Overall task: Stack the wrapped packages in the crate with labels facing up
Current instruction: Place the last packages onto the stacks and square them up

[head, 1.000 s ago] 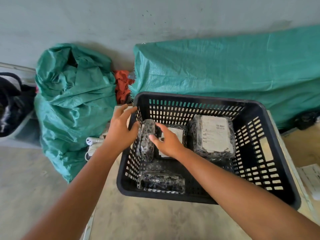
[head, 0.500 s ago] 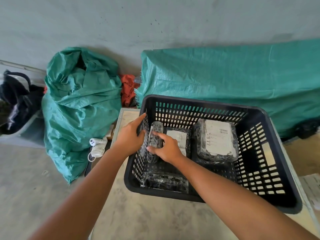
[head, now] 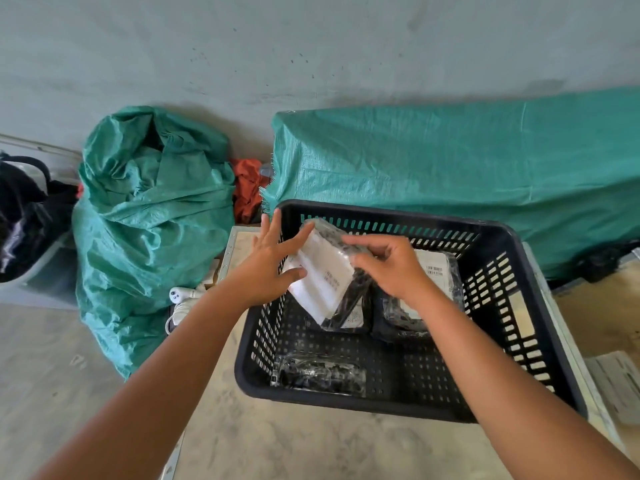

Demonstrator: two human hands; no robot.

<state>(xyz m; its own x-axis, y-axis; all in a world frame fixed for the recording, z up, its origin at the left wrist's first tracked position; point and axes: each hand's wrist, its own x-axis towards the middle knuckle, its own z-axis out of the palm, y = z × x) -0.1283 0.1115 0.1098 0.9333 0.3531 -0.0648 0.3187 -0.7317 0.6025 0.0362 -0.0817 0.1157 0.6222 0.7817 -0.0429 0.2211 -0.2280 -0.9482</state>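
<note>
A black slotted crate (head: 512,344) stands on a pale table. Both hands hold one wrapped package (head: 325,275) tilted above the crate's left half, its white label turned towards me. My left hand (head: 270,268) grips its left edge, my right hand (head: 388,268) its top right edge. Under it lies another package (head: 353,318), mostly hidden. A labelled package (head: 436,268) lies label-up at the back right, partly behind my right hand. A wrapped package (head: 322,374) with no label showing lies along the crate's front wall.
A stuffed green sack (head: 149,216) stands left of the table, a green tarp-covered mass (head: 450,168) behind the crate. White cabled devices (head: 183,299) lie by the table's left edge. Papers (head: 620,382) lie at the right. Dark bags (head: 24,209) sit at far left.
The package that stood on edge against the crate's left wall has been lifted and turned, so its white label now shows. Both hands rose with it.
</note>
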